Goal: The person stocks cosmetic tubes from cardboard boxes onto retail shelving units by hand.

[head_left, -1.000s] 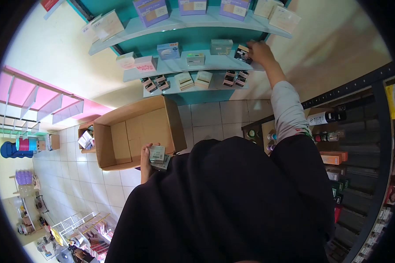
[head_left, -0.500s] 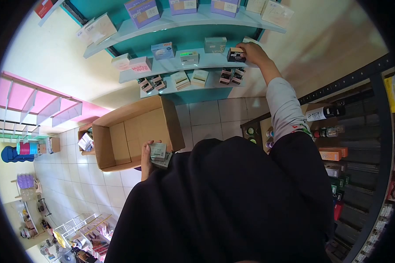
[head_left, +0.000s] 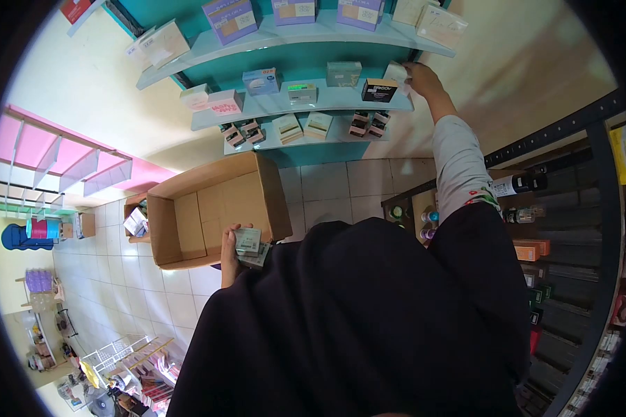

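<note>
Currently, black box [head_left: 380, 91] sits on the shelf [head_left: 341, 100], 5 boxes [head_left: 261, 82] left of it, fingers of my right hand [head_left: 426, 83] pinching a pale box [head_left: 396, 72] behind it, my left hand [head_left: 229, 251] clasping 2 green boxes [head_left: 247, 242] nearer me.

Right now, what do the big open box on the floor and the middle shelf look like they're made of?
Open box: matte corrugated cardboard, probably, given its plain brown walls and flap creases. Middle shelf: smooth, slightly glossy pale board, perhaps painted or laminated; its core isn't visible.
</note>
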Demonstrator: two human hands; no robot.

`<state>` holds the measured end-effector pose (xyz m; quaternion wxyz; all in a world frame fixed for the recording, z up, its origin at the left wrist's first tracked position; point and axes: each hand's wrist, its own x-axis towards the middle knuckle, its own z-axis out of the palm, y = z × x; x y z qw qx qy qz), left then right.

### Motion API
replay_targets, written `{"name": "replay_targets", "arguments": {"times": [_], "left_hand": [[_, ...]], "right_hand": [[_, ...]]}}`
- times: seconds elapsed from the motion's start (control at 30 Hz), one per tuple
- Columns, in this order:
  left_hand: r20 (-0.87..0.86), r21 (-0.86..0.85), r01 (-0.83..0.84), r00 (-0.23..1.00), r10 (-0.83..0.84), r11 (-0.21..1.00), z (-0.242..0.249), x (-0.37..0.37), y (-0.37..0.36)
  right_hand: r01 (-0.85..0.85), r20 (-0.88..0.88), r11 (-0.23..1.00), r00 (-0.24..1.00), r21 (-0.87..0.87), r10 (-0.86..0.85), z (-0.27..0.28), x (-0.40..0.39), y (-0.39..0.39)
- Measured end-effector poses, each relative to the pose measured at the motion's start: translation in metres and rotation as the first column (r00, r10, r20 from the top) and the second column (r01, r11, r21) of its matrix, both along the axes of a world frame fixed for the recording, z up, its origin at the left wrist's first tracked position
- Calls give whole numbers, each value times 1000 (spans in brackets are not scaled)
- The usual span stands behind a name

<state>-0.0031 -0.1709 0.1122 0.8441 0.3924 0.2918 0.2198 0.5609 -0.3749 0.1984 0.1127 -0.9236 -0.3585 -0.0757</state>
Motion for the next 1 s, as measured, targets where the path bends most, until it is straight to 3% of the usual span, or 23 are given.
{"name": "replay_targets", "arguments": {"times": [0.2,0.6,0.7,0.73,0.83,0.9,1.0], "left_hand": [[16,18,11,1000,-11,1000,-11,-3,3],[16,-9,-2,1000,2,1000,0,3,-4],[41,-83,-26,999,30,996,6,6,-5],[54,-115,-33,998,39,993,7,7,-6],[80,-171,-46,995,61,984,16,18,-6],[153,-235,-25,986,63,972,16,28,-5],[211,-255,5,976,51,967,29,48,1]], "right_hand": [[-163,17,985,987,52,163,-4,19,-1],[-159,1,987,987,-17,159,-2,22,-4],[-106,143,970,987,219,75,12,-4,-6],[16,87,973,996,230,-37,32,-32,-1],[-193,203,813,975,549,95,30,-92,17],[-100,-168,742,946,662,278,30,-147,37],[-112,-380,683,760,722,527,26,-221,72]]}}
